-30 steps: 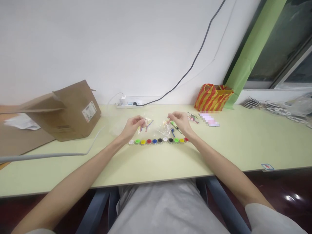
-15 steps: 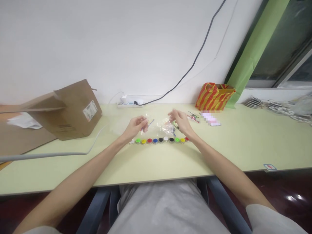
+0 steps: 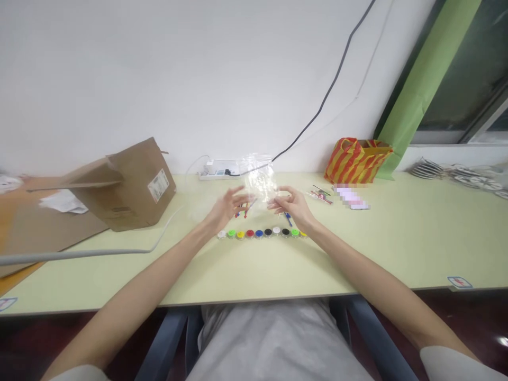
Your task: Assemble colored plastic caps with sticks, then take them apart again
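Observation:
A clear plastic bag (image 3: 260, 177), crinkled and shiny, stands raised between my two hands above the table. My left hand (image 3: 227, 207) is at its lower left edge, fingers curled against the film. On the lower right corner, my right hand (image 3: 294, 206) pinches the bag between thumb and fingers. Below the hands runs a row of several small round pots with coloured lids, among them a blue-lidded pot (image 3: 259, 234) and a red-lidded pot (image 3: 250, 234). Thin red and blue pieces (image 3: 242, 214) lie behind the row near my left hand; a blue piece (image 3: 288, 218) lies by my right.
An open cardboard box (image 3: 127, 185) stands at the left, with a grey tube (image 3: 99, 256) in front. Against the wall lies a power strip (image 3: 218, 170). A red-and-yellow striped bag (image 3: 357, 161), small sticks (image 3: 321, 196) and stacked discs (image 3: 426, 169) are at the right.
The plastic bag has come up from low over the table and now stands spread between my hands. Both hands have turned inward to it. The view has shifted slightly left.

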`<action>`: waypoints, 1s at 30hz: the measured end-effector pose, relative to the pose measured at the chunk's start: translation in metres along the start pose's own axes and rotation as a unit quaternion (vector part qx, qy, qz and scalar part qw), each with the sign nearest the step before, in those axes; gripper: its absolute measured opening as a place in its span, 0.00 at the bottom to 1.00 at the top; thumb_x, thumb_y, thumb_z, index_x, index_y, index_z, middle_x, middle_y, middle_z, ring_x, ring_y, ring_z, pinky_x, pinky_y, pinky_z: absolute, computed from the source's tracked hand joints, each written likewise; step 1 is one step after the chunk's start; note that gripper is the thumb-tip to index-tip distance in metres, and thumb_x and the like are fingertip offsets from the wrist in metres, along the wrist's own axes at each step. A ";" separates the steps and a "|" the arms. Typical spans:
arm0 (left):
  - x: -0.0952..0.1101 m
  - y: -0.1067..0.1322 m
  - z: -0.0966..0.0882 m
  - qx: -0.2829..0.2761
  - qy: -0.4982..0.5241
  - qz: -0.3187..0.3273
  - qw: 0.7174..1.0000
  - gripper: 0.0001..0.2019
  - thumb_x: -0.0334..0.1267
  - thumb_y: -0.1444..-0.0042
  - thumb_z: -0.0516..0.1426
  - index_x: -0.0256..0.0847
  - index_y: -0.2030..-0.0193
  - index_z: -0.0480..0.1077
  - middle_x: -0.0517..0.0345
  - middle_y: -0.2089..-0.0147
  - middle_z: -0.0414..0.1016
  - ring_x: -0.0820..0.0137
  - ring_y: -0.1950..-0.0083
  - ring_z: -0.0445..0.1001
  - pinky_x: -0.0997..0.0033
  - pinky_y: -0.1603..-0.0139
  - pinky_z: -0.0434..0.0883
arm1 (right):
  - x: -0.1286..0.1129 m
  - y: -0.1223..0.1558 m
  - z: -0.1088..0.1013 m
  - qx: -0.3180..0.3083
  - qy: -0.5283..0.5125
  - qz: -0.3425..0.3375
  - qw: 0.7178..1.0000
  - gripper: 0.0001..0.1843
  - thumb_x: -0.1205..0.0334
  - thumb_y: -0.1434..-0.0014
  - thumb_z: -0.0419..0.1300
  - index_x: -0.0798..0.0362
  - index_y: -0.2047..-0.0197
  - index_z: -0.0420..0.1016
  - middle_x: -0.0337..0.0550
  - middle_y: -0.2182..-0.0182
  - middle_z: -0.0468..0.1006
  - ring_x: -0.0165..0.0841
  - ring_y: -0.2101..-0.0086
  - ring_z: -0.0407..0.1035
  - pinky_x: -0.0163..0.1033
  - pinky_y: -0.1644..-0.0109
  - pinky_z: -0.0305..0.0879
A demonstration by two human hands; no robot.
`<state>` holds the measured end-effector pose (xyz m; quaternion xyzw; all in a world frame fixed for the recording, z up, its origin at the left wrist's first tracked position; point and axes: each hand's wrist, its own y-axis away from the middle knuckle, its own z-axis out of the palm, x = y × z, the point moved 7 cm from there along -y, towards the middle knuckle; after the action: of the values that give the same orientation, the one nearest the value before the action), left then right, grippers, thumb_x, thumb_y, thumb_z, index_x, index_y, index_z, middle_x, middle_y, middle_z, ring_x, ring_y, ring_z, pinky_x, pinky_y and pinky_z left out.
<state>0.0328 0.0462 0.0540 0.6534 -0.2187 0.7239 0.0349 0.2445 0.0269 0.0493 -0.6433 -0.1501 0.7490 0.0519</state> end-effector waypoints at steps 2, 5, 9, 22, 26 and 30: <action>-0.008 0.002 0.008 -0.001 -0.066 -0.010 0.998 0.28 0.62 0.46 0.65 0.40 0.50 0.79 0.41 0.49 0.83 0.52 0.48 0.82 0.56 0.52 0.77 | 0.002 0.004 0.016 -0.049 -0.003 0.012 0.999 0.33 0.46 0.50 0.74 0.49 0.46 0.68 0.45 0.68 0.86 0.42 0.64 0.83 0.43 0.62 0.78; -0.009 0.000 -0.003 0.036 -0.102 0.005 0.994 0.22 0.56 0.47 0.68 0.36 0.59 0.81 0.41 0.55 0.84 0.55 0.55 0.83 0.59 0.56 0.77 | -0.001 0.006 0.025 -0.091 0.038 0.001 0.995 0.35 0.48 0.44 0.70 0.48 0.38 0.64 0.45 0.67 0.86 0.42 0.65 0.83 0.45 0.60 0.79; 0.014 -0.006 -0.070 0.138 -0.150 0.044 0.978 0.25 0.58 0.46 0.65 0.37 0.54 0.76 0.47 0.59 0.83 0.69 0.69 0.78 0.67 0.64 0.75 | -0.016 -0.002 -0.007 -0.016 0.168 -0.083 0.982 0.32 0.49 0.38 0.62 0.48 0.35 0.62 0.43 0.67 0.85 0.39 0.69 0.80 0.41 0.65 0.75; -0.009 0.001 -0.183 0.143 -0.564 -0.059 0.811 0.29 0.47 0.51 0.67 0.40 0.42 0.72 0.46 0.53 0.80 0.52 0.50 0.79 0.60 0.50 0.73 | -0.021 -0.021 -0.067 0.114 0.551 -0.121 0.817 0.20 0.64 0.33 0.48 0.53 0.41 0.70 0.37 0.76 0.73 0.37 0.73 0.66 0.39 0.64 0.56; -0.016 -0.010 -0.169 0.076 -0.634 -0.035 0.769 0.36 0.47 0.39 0.56 0.42 0.25 0.55 0.41 0.25 0.58 0.49 0.25 0.57 0.52 0.27 0.58 | -0.012 -0.027 -0.077 0.071 0.611 -0.037 0.787 0.20 0.66 0.33 0.52 0.54 0.40 0.71 0.47 0.64 0.82 0.41 0.61 0.73 0.39 0.62 0.56; -0.038 -0.017 -0.158 -0.003 -0.665 -0.062 0.745 0.34 0.53 0.31 0.46 0.43 0.22 0.53 0.46 0.20 0.48 0.52 0.20 0.48 0.49 0.24 0.51 | -0.004 -0.029 -0.083 0.005 0.622 -0.003 0.783 0.08 0.65 0.36 0.60 0.54 0.56 0.79 0.50 0.60 0.83 0.40 0.59 0.73 0.38 0.62 0.57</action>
<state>-0.1029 0.1273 0.0138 0.9811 -0.1478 0.1018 -0.0725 0.3228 0.0665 0.0509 -0.9690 -0.0828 0.1864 0.1394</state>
